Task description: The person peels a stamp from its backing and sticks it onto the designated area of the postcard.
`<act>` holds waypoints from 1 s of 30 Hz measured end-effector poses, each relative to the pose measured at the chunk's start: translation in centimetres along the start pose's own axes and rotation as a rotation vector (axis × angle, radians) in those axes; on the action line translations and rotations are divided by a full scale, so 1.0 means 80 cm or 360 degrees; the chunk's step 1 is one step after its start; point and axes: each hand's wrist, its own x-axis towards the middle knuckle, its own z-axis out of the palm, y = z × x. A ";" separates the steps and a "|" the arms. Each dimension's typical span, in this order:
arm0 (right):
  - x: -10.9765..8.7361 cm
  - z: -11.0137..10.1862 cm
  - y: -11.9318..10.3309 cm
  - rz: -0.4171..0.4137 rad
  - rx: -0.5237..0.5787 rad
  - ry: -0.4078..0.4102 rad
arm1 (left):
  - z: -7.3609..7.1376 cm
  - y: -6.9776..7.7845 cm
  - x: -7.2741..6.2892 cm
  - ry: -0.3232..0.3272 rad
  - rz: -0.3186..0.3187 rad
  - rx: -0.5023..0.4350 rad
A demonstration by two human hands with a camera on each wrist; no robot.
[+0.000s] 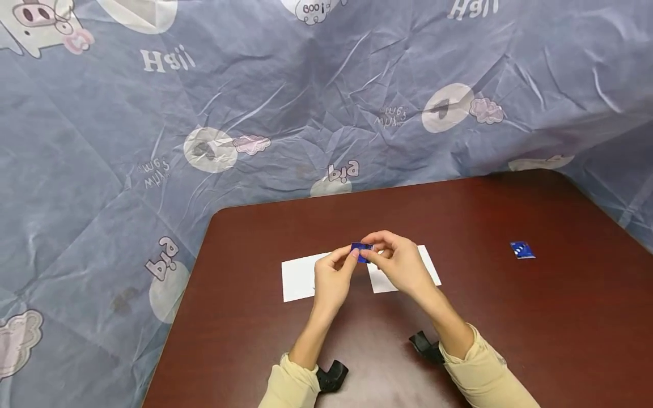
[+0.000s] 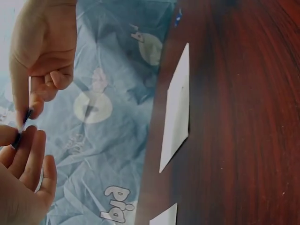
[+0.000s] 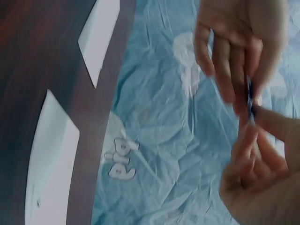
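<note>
Both hands meet over the table and pinch one small flat blue packet (image 1: 363, 251), raised above two white sheets. The left hand (image 1: 333, 279) grips its left side between thumb and fingers. On the opposite side, the right hand (image 1: 400, 263) holds it by thumb and fingertips. In the left wrist view the packet (image 2: 17, 139) is seen nearly edge-on. Fingers hide much of it in the right wrist view too. Below the hands lie a left white sheet (image 1: 298, 279) and a right white sheet (image 1: 382, 280), each partly covered by a hand.
A second blue packet (image 1: 522, 250) lies on the right of the dark red-brown table (image 1: 245, 351). Black wrist mounts (image 1: 333, 376) sit at both sleeves. A wrinkled blue-grey cloth (image 1: 285, 96) with cartoon prints hangs behind the table's far edge.
</note>
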 end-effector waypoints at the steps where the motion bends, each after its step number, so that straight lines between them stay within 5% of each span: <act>1: -0.003 0.006 -0.002 -0.0076 -0.0062 0.0070 | -0.002 0.002 -0.001 0.0004 -0.0028 -0.0032; 6: -0.013 0.028 -0.013 -0.0528 -0.0418 0.0392 | -0.009 0.033 -0.004 -0.0008 -0.0088 -0.0143; 9: -0.017 0.036 -0.018 -0.0658 -0.0568 0.0518 | -0.014 0.052 -0.005 -0.0031 -0.0102 -0.0120; 16: -0.027 0.046 -0.024 -0.0628 -0.0748 0.0563 | -0.018 0.053 -0.006 -0.0005 -0.0166 -0.0129; 23: -0.025 0.044 -0.027 -0.0598 -0.0630 0.0525 | -0.015 0.025 -0.003 0.0036 -0.0153 -0.0187; 30: -0.022 0.045 -0.029 -0.0601 -0.0448 0.0440 | -0.016 0.046 -0.007 0.0010 -0.0028 -0.0045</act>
